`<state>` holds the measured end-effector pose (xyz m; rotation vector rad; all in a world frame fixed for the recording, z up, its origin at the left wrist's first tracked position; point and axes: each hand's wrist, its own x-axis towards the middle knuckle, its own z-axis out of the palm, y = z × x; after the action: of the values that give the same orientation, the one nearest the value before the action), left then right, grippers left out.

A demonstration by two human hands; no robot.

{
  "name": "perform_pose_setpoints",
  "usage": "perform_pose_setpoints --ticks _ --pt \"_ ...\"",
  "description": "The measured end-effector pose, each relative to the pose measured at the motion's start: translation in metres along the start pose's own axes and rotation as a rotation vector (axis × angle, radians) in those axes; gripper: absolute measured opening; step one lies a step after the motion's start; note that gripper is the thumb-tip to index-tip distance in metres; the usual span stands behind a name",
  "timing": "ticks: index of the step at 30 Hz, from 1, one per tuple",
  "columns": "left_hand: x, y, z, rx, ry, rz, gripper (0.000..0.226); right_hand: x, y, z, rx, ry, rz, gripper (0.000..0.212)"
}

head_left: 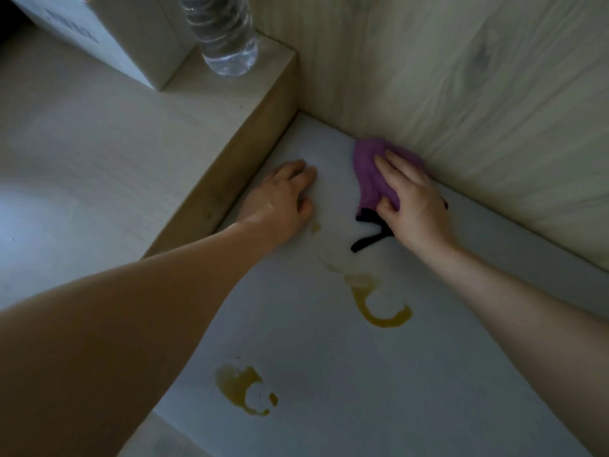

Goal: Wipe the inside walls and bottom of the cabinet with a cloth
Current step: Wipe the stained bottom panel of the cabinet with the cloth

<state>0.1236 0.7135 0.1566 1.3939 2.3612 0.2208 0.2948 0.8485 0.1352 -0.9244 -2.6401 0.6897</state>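
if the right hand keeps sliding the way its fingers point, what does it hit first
Most likely the pale wood-grain cabinet wall: the right hand presses the purple cloth right beside it, fingers aimed toward the back corner. Exact gap is unclear.

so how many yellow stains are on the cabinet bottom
2 clear ones: a curved stain mid-floor, nearer than the cloth under the right hand, and a blotchy stain closer still, by the left forearm. Faint smears trail between; the arms may hide more.
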Motion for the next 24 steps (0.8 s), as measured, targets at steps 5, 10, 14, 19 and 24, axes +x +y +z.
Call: perform_pose_setpoints --ticks 5,10,14,19,24 --pt "0.000 -0.001 0.000 0.002 0.006 0.014 0.054 -0.006 -0.004 -0.002 -0.110 0.043 0.004 0.054" --pt "-0.001 -0.004 -0.001 -0.004 0.021 0.020 0.052 0.070 -0.055 0.029 -0.169 -0.176 -0.085 0.056" --pt "-0.001 -0.007 -0.003 -0.026 0.002 0.028 0.053 0.074 -0.050 0.024 -0.065 -0.223 -0.126 0.057" --pt "0.000 -0.012 -0.007 -0.071 -0.037 0.043 0.056 0.022 -0.033 0.009 -0.112 -0.173 -0.138 0.057" --pt "-0.004 -0.012 -0.010 -0.113 -0.048 0.048 0.059 0.085 -0.073 0.018 -0.386 -0.257 -0.109 0.047"
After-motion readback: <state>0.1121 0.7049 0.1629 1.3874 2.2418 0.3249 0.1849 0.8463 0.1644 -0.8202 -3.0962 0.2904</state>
